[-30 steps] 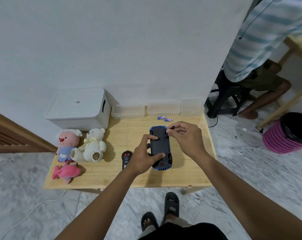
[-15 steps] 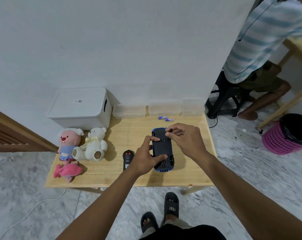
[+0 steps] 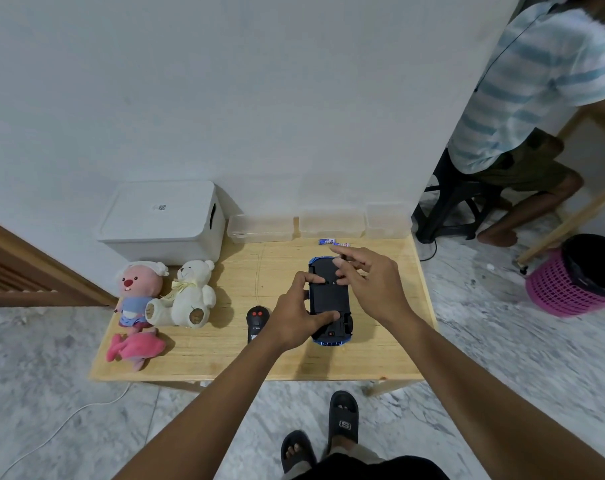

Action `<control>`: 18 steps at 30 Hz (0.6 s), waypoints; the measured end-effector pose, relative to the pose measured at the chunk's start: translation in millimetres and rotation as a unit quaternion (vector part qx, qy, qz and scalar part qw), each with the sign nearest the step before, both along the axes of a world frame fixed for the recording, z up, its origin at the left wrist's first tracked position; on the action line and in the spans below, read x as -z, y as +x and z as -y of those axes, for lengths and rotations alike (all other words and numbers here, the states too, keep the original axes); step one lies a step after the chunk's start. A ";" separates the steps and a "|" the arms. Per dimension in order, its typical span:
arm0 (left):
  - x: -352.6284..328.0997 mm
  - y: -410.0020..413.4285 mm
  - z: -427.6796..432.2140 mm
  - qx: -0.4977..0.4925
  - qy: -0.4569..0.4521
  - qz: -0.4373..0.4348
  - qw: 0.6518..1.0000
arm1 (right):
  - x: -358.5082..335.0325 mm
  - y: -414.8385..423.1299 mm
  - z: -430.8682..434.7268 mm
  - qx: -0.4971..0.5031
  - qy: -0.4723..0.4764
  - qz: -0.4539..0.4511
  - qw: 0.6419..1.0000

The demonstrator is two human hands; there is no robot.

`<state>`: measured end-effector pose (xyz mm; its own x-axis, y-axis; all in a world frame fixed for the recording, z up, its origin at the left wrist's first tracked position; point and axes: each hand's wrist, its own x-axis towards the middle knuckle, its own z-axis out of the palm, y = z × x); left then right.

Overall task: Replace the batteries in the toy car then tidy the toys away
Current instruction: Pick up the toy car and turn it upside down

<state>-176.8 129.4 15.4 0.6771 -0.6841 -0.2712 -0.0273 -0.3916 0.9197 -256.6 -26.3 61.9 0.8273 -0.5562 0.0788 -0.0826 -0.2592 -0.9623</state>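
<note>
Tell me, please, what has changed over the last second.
The right hand has opened from its pinch over the toy car, fingers spreading at its far end. The left hand still grips the upturned car. The batteries, remote and plush toys are unmoved.

- A pink mesh bin (image 3: 567, 296) with a black liner stands on the marble floor (image 3: 484, 341).
- A person in a striped shirt (image 3: 536, 81) sits on a black stool (image 3: 448, 202).
- A white cable (image 3: 121, 396) lies on the floor.
</note>
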 end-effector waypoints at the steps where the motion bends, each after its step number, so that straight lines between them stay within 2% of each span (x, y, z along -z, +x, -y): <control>1: 0.3 0.4 0.4 0.000 0.002 0.001 1.000 | -1.4 0.9 1.3 0.001 0.009 -0.004 1.000; 5: 3.0 3.3 0.1 -0.011 0.005 0.006 1.000 | -2.6 0.4 8.3 -0.022 0.008 -0.018 1.000; 10: 5.0 5.3 -0.9 -0.006 0.011 0.006 1.000 | 0.9 1.3 12.4 0.000 0.038 -0.006 0.999; 15: 5.9 6.5 0.6 0.005 0.016 0.010 1.000 | 2.2 1.6 11.6 -0.004 -0.009 -0.031 0.999; 18: 6.0 8.5 1.8 0.004 0.015 0.009 1.000 | 2.7 3.6 11.4 -0.004 0.014 -0.005 1.000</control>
<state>-168.3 127.5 9.4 0.6767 -0.6808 -0.2803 -0.0464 -0.4193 0.9066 -253.0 -37.7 59.2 0.8324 -0.5514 0.0550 -0.0903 -0.2330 -0.9683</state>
